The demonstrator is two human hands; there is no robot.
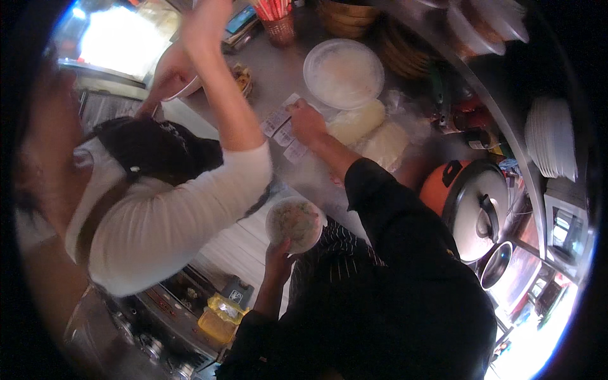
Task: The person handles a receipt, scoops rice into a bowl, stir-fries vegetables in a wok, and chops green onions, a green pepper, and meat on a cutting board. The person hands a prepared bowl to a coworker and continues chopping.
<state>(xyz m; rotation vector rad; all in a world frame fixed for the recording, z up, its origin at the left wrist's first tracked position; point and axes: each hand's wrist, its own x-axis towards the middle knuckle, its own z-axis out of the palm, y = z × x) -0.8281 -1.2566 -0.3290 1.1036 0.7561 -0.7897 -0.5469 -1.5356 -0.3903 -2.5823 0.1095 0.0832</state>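
Near my waist, my left hand point(278, 258) grips a round, pale bowl point(270, 223) from its near side. Something pale green and whitish lies in the bowl; I cannot make out what it is. Farther forward, my right hand point(308, 125) is on the metal counter, fingers curled in at a row of printed paper slips point(277, 120). Its fingertips seem to pinch the edge of one slip. Just right of this hand lie pale, plastic-wrapped packs point(358, 123), and beyond it stands a round translucent tub point(344, 73) with whitish contents.
A co-worker in a white top point(171, 221) and dark cap leans in close on my left, one arm raised across the counter. An orange pot with a steel lid point(476, 212) is at my right. A basket of red sticks point(278, 28) stands at the back.
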